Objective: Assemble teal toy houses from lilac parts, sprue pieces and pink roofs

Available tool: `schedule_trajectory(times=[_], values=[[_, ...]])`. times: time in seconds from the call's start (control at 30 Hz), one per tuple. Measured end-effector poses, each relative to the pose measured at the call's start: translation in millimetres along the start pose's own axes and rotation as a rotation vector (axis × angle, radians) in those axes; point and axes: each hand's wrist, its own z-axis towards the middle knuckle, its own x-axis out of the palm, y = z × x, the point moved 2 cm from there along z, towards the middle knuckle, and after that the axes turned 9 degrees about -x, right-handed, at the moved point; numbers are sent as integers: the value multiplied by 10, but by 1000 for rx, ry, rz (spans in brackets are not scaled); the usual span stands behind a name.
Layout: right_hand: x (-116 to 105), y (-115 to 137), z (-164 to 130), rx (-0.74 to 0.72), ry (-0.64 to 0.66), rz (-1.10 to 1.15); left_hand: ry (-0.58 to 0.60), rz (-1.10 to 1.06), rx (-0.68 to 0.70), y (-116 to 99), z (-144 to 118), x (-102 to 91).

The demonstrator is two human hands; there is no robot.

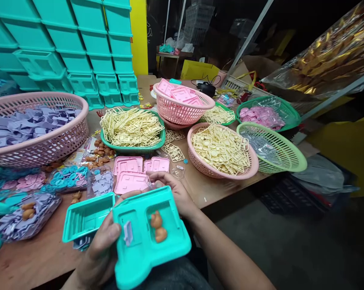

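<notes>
My left hand [105,241] grips a turquoise plastic tray [139,257] by its left edge, thumb on top, tilted over my lap. Inside the tray lie a brown animal figurine [158,227] in the right recess and a small lilac plastic piece [127,233] in the left one. Behind the tray's far edge is my right hand [172,187], fingers bent together near the pink trays; whatever its fingertips pinch is too small or hidden to make out. Several pink plastic trays [132,182] lie just beyond. An open turquoise box [89,215] stands to the left.
Baskets ring the table: a pink basket [82,117] of lilac parts, a green basket [162,141] and a pink basket [200,171] of cream frames, and a light green basket [296,159] of clear pieces. Stacked turquoise boxes [69,44] rise behind. Bagged parts [27,215] lie left.
</notes>
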Motion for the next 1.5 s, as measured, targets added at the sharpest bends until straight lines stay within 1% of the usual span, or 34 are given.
schedule_trajectory(times=[0.07, 0.13, 0.23, 0.3, 0.33, 0.37, 0.4, 0.43, 0.5, 0.57, 0.6, 0.67, 0.73, 0.83, 0.9, 0.97, 1.13, 1.33, 1.5], values=[[6, 16, -9, 129, 36, 96, 24, 92, 82, -11, 9, -23], [-37, 37, -11, 214, 71, 176, 61, 192, 112, -31, 34, -60], [-159, 33, -23, 325, 181, 204, 186, 368, 80, -62, 101, -129], [-253, 0, -42, 399, 231, 177, 274, 460, 56, -56, 151, -161], [-300, -18, -48, 415, 225, 155, 297, 476, 45, -39, 176, -166], [-346, -29, -49, 400, 187, 128, 292, 466, 39, -14, 201, -166], [-392, -32, -46, 354, 120, 97, 254, 436, 39, 17, 227, -160], [-436, -22, -41, 288, 29, 66, 189, 395, 41, 53, 253, -150], [-515, 27, -43, 134, -190, 21, 5, 302, 56, 129, 303, -128], [-560, 90, -77, 32, -374, 8, -175, 234, 75, 198, 350, -110], [-568, 117, -106, 8, -433, 5, -240, 221, 87, 226, 374, -103], [-567, 164, -184, -33, -501, -53, -316, 219, 110, 271, 421, -100], [-553, 199, -274, -57, -487, -219, -338, 233, 130, 310, 464, -110], [-540, 238, -407, -84, -356, -566, -360, 271, 170, 359, 509, -151], [-551, 251, -486, -91, -296, -714, -384, 300, 199, 379, 528, -194], [-568, 246, -553, -82, -301, -769, -377, 324, 199, 387, 546, -238], [-548, 172, -634, -57, -355, -780, -328, 367, 148, 371, 574, -307], [-505, 143, -652, -67, -391, -808, -315, 389, 139, 358, 554, -261], [-455, 183, -684, -142, -386, -973, -324, 390, 146, 369, 556, -221]])
